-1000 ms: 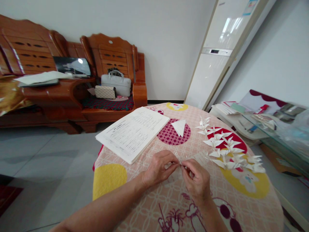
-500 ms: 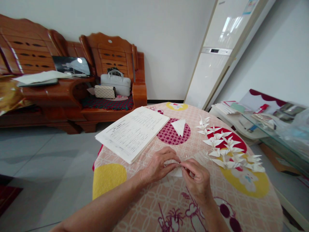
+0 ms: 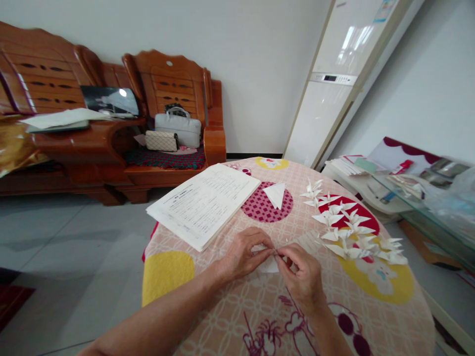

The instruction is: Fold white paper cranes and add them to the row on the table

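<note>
My left hand [image 3: 248,253] and my right hand [image 3: 302,274] meet over the table, each with thumb and forefinger pinched. Between the fingertips is a small piece of folded white paper [image 3: 269,266]. Most of its shape is hidden by my fingers, though a pale part shows just below them. Beyond my right hand lies a flat strip of printed paper [image 3: 308,241]. Several folded paper cranes [image 3: 329,217] stand grouped to the right. Farther back, a white paper folded into a triangle [image 3: 275,194] rests on a purple patterned circle.
A stack of printed sheets [image 3: 204,205] lies at the table's left. A patterned cloth [image 3: 230,316] covers the round table. On the right stands a glass-topped stand [image 3: 419,217] with papers and plastic bags. Behind are a wooden bench [image 3: 215,143] with bags and a tall white air conditioner [image 3: 319,109].
The folded paper stood up above my fingertips a second ago; since then it shows below them. Both hands have shifted only slightly and keep their pinch.
</note>
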The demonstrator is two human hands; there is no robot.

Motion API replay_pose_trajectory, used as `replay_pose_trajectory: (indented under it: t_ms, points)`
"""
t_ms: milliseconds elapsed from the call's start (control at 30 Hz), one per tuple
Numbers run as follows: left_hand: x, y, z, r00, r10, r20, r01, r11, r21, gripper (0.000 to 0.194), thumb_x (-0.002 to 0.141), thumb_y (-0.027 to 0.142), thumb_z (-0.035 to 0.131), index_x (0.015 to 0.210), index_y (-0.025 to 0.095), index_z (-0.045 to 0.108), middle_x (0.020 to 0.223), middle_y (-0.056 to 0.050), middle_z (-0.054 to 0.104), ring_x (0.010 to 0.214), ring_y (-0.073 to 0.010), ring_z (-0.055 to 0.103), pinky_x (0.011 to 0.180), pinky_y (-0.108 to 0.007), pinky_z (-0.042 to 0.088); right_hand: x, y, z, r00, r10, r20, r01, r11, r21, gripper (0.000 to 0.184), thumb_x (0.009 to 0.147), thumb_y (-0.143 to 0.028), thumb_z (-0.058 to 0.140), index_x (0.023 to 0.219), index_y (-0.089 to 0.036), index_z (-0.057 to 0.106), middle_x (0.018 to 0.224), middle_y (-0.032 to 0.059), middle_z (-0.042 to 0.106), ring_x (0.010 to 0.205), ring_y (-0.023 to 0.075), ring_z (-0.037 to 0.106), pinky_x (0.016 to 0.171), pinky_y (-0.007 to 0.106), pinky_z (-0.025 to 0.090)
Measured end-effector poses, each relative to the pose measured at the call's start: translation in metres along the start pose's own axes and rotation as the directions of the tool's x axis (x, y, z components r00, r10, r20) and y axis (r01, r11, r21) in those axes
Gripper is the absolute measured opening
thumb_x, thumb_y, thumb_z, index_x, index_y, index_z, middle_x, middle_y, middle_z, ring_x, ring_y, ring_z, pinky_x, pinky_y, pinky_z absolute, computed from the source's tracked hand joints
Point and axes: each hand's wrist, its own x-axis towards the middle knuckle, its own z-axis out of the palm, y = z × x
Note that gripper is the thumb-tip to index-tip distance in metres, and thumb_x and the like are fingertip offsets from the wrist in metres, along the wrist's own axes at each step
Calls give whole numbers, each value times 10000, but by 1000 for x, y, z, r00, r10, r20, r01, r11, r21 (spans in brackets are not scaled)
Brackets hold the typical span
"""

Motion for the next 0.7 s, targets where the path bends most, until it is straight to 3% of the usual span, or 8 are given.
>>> replay_pose_trajectory:
  t_ms: [133,267,400,533,600,700]
  points:
    - [0,5,2,993,-121,13,121,991,-48,140,855,270,624,792,151,663,778,-30,673,742,-128,603,695,-232,449,-1,0,-2,1000,25,5,-25,999,-37,107,835,-136,564,791,-169,656,723,36,616,671,152,566,621,258,440]
    - [1,8,5,973,-225,59,231,962,-144,117,842,251,625,857,151,682,791,-26,689,725,-124,615,667,-220,457,-2,2,-3,986,165,23,-165,986,23,132,820,-202,587,702,-168,635,604,-3,559,560,128,504,535,239,396]
    - [2,3,10,944,-308,115,329,890,-315,180,809,255,648,936,129,665,735,-21,659,647,-107,583,590,-203,429,-4,5,-2,924,371,97,-383,904,191,189,826,-281,588,696,-157,644,558,-18,548,503,109,472,463,216,357]
    - [4,-13,17,883,-429,191,463,729,-504,308,743,287,706,981,106,630,724,-29,652,599,-102,579,534,-193,405,-3,17,2,845,480,236,-534,778,330,211,812,-340,611,786,-141,676,602,2,621,522,128,535,471,223,388]
    - [6,-24,21,850,-478,222,521,695,-496,325,707,272,724,965,98,629,683,-21,646,575,-104,576,533,-198,413,-3,26,5,811,512,285,-586,711,389,241,784,-331,633,915,-135,686,637,14,667,534,147,579,485,236,423]
    - [10,-41,27,821,-534,205,566,712,-415,287,690,217,702,942,95,637,643,0,626,547,-95,554,509,-188,395,-1,41,10,802,535,266,-598,714,364,252,756,-294,636,944,-133,687,690,39,710,587,177,635,528,262,473]
